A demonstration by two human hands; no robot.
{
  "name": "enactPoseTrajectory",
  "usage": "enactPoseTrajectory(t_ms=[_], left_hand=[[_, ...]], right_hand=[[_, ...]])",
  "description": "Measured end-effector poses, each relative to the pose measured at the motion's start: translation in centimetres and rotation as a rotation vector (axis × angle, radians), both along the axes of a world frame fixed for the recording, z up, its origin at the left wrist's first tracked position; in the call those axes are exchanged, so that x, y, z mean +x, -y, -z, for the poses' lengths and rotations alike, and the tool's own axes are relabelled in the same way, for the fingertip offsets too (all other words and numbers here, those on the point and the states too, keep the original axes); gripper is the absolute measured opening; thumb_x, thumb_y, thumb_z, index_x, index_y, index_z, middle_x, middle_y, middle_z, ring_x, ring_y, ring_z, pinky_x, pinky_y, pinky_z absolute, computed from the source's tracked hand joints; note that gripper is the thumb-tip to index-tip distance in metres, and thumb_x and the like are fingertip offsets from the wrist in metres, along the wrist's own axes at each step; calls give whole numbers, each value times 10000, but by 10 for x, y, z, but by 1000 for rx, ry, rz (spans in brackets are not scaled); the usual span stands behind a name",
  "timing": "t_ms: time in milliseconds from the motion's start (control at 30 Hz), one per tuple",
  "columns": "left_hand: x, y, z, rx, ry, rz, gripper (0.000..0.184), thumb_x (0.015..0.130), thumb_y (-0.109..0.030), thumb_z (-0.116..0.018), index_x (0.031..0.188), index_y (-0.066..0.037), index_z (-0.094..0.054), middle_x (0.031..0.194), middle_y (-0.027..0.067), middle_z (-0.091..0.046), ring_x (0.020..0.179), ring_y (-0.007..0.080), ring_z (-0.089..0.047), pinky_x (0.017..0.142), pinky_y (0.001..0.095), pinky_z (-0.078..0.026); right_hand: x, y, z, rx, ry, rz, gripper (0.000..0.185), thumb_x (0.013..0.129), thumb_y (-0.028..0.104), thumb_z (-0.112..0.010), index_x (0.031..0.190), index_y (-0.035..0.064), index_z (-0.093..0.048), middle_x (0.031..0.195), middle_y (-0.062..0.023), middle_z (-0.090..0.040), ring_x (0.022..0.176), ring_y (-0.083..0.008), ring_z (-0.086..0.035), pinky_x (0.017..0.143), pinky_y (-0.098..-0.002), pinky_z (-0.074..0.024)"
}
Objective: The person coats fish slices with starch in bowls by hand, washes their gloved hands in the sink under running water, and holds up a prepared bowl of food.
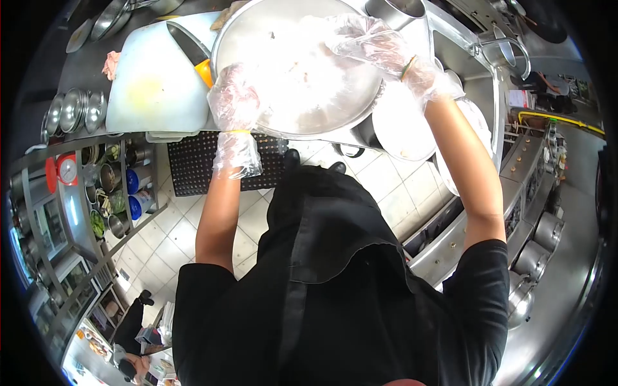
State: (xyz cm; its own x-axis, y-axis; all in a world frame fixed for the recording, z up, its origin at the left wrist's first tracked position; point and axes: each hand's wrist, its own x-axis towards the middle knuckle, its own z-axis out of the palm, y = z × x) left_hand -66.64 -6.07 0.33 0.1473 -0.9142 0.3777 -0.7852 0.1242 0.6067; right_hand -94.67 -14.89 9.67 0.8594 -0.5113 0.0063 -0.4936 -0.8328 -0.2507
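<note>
A large shallow metal bowl with bright glare and a few small scraps inside stands at the counter edge. My left hand, in a clear plastic glove banded at the wrist, is closed at the bowl's left rim. Over the bowl's upper right reaches my gloved right hand; glare and loose plastic hide its fingertips. Left of the bowl, a knife with an orange handle lies on a white cutting board.
A steel pot and a white round container stand right of the bowl. Several small metal bowls sit at far left. Below are a black rubber mat and shelves. Another person is at lower left.
</note>
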Motion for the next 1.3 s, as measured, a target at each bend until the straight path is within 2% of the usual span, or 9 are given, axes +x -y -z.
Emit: enactPoseTrajectory(t_ms=[67, 333, 433, 567, 667, 867, 967, 1167, 1300], left_hand=[[0, 0, 3, -26, 4, -14, 214, 797, -62, -573, 1000, -56, -638, 969, 161, -646, 919, 340, -627, 815, 405, -498], [14, 5, 33, -189, 652, 75, 226, 780, -87, -597, 1001, -78, -641, 1017, 119, -639, 949, 318, -619, 830, 397, -505], [7, 4, 17, -105, 201, 63, 235, 789, -89, -603, 1021, -63, -634, 1012, 144, -651, 955, 333, -623, 841, 411, -497], [7, 5, 18, -88, 180, 40, 232, 807, -105, -616, 1032, -52, -637, 1010, 163, -665, 933, 347, -636, 839, 412, -498], [7, 7, 22, -46, 125, 11, 226, 819, -114, -617, 1032, -45, -640, 1008, 167, -669, 932, 333, -644, 837, 399, -501], [5, 2, 16, -48, 177, -25, 219, 827, -98, -608, 1030, -22, -642, 1003, 161, -676, 937, 300, -655, 837, 372, -506], [3, 3, 18, -19, 139, -42, 235, 822, -94, -603, 1044, -24, -636, 1017, 155, -674, 947, 301, -651, 850, 375, -501], [10, 1, 20, -67, 236, -8, 324, 792, -91, -597, 1112, -40, -607, 1073, 157, -646, 1004, 319, -619, 901, 394, -476], [12, 0, 23, -37, 224, -22, 337, 786, -99, -592, 1120, -53, -606, 1080, 165, -639, 1001, 338, -611, 901, 403, -474]], right_hand=[[12, -13, -15, 603, 438, 589, 269, 885, 147, -598, 1148, 104, -633, 1059, -67, -654, 930, -190, -640, 786, -316, -538], [-118, -86, 18, 639, 45, 876, 386, 862, 142, -630, 1233, 54, -572, 1145, -125, -627, 969, -151, -612, 804, -309, -520], [-155, -126, 93, -541, -327, 9, 371, 855, 180, -608, 1200, 48, -577, 1141, -147, -617, 1006, -212, -603, 858, -373, -488], [-119, -159, 149, -175, -611, 397, 269, 852, 211, -529, 1058, 50, -591, 997, -151, -604, 927, -266, -606, 805, -383, -484], [-136, -157, 164, 1, -402, 499, 393, 903, 319, -507, 1128, 2, -563, 1058, -168, -615, 972, -276, -593, 836, -385, -472], [-150, -134, 124, 1081, 1258, 928, 286, 928, 107, -449, 1182, 27, -556, 911, -67, -625, 872, -184, -624, 758, -304, -513], [-151, -139, 127, 760, 743, 936, 345, 906, 89, -494, 1246, 38, -516, 952, -8, -596, 854, -112, -574, 727, -253, -485], [-186, -103, 147, 1147, 1067, 904, 297, 827, 13, -535, 1120, 14, -586, 997, -58, -631, 834, -102, -565, 708, -239, -472], [-156, -90, 64, 564, -184, 884, 230, 851, 38, -473, 1043, 22, -599, 938, -57, -612, 835, -122, -562, 746, -256, -472]])
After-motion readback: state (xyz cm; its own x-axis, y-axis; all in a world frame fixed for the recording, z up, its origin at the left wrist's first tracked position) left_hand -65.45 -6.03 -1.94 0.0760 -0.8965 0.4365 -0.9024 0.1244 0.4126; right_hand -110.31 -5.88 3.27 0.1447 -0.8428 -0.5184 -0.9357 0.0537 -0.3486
